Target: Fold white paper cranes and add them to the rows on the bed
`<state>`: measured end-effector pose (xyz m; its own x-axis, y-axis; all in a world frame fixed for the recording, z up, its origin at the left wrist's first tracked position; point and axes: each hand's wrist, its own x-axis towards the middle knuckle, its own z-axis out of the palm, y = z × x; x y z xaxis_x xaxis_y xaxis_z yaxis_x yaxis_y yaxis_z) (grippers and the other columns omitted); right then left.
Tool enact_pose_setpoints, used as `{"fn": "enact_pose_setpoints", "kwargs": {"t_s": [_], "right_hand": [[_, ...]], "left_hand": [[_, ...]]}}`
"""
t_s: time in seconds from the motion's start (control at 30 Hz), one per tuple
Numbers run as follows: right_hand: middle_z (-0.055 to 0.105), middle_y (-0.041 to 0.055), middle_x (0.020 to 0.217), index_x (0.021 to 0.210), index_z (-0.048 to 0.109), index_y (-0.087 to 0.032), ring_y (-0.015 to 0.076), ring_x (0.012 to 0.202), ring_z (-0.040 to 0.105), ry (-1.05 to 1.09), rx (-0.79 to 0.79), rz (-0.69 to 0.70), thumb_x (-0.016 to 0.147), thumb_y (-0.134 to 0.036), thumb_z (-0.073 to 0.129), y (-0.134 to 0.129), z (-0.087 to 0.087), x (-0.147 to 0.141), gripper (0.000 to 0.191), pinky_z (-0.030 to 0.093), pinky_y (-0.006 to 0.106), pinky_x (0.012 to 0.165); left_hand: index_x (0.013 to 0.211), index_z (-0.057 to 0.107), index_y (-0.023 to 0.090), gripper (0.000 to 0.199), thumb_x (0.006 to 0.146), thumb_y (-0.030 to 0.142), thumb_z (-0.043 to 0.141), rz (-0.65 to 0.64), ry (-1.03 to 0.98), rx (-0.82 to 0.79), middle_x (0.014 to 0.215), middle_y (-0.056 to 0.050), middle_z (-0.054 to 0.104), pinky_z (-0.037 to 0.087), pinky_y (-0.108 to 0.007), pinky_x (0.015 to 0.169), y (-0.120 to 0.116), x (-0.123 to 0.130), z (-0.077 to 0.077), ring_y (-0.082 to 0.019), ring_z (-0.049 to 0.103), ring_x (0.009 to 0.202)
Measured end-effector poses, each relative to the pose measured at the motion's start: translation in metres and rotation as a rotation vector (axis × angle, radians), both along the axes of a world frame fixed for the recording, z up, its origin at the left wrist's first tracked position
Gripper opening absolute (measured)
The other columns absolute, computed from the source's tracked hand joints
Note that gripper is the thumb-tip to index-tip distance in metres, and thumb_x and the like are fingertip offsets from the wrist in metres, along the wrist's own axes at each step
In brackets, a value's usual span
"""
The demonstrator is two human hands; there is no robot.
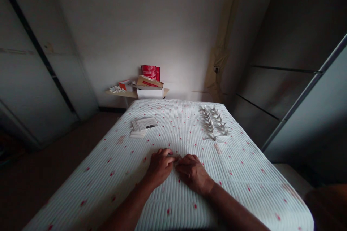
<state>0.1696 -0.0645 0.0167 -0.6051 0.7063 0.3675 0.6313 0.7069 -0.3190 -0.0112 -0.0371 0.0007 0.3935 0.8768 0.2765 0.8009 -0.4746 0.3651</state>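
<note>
Near the front middle of the bed, my left hand (160, 166) and my right hand (194, 174) meet over a small folded piece of paper (176, 158). Fingers of both hands are closed on it, and they cover most of its shape. Further off to the right, two rows of folded paper cranes (209, 122) stand on the cover. A printed sheet (145, 123) lies on the left, with a small stack of paper squares (137, 134) just in front of it.
A quilted white cover (173, 122) with red spots spreads under everything. Behind it, a small side table (129, 94) bears a white box (150, 94), a red bag (149, 71) and more folded paper pieces (116, 89). Dark cabinets (271, 90) stand at the right.
</note>
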Motion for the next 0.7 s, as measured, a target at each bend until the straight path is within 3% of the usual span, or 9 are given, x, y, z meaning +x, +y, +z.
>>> {"fn": "enact_pose_setpoints", "kwargs": {"t_s": [0.1, 0.17, 0.33, 0.57, 0.7], "right_hand": [[0.066, 0.0019, 0.087, 0.086, 0.066, -0.023, 0.0181, 0.086, 0.053, 0.113, -0.062, 0.06, 0.081, -0.017, 0.054, 0.0, 0.001, 0.004, 0.014, 0.036, 0.034, 0.081], [0.066, 0.0027, 0.087, 0.089, 0.067, -0.023, 0.0171, 0.086, 0.055, 0.275, -0.126, 0.024, 0.083, -0.017, 0.05, 0.005, -0.003, 0.008, 0.019, 0.04, 0.032, 0.08], [0.066, 0.0064, 0.089, 0.092, 0.064, -0.017, 0.0176, 0.084, 0.06, 0.642, -0.26, -0.317, 0.081, -0.019, 0.047, 0.028, -0.018, 0.019, 0.021, 0.046, 0.031, 0.077], [0.065, 0.0049, 0.091, 0.089, 0.066, -0.019, 0.0161, 0.086, 0.06, 0.551, -0.232, -0.188, 0.074, -0.01, 0.048, 0.039, -0.019, 0.017, 0.024, 0.046, 0.028, 0.079], [0.064, 0.0046, 0.09, 0.094, 0.065, -0.019, 0.0148, 0.081, 0.06, 0.446, -0.253, -0.21, 0.076, -0.013, 0.052, 0.045, -0.014, 0.013, 0.023, 0.046, 0.026, 0.074]], "left_hand": [[0.087, 0.069, 0.028, 0.022, 0.076, 0.016, 0.053, 0.011, -0.023, 0.01, 0.101, -0.001, 0.059, 0.038, -0.032, 0.083, -0.003, 0.002, 0.003, -0.017, 0.05, 0.097], [0.088, 0.069, 0.028, 0.019, 0.075, 0.021, 0.056, 0.016, -0.033, 0.026, 0.1, -0.001, 0.059, 0.039, -0.032, 0.082, -0.006, 0.004, 0.005, -0.018, 0.05, 0.096], [0.094, 0.067, 0.029, 0.023, 0.073, 0.024, 0.06, -0.006, -0.072, 0.064, 0.098, -0.002, 0.061, 0.038, -0.034, 0.082, -0.01, 0.004, 0.006, -0.019, 0.052, 0.095], [0.086, 0.067, 0.026, 0.019, 0.07, 0.02, 0.061, -0.006, -0.101, 0.084, 0.093, -0.001, 0.063, 0.038, -0.034, 0.083, -0.009, 0.005, 0.006, -0.019, 0.053, 0.093], [0.087, 0.068, 0.027, 0.021, 0.068, 0.02, 0.061, 0.011, -0.087, 0.078, 0.093, -0.001, 0.063, 0.038, -0.035, 0.083, -0.009, 0.005, 0.006, -0.02, 0.054, 0.092]]}}
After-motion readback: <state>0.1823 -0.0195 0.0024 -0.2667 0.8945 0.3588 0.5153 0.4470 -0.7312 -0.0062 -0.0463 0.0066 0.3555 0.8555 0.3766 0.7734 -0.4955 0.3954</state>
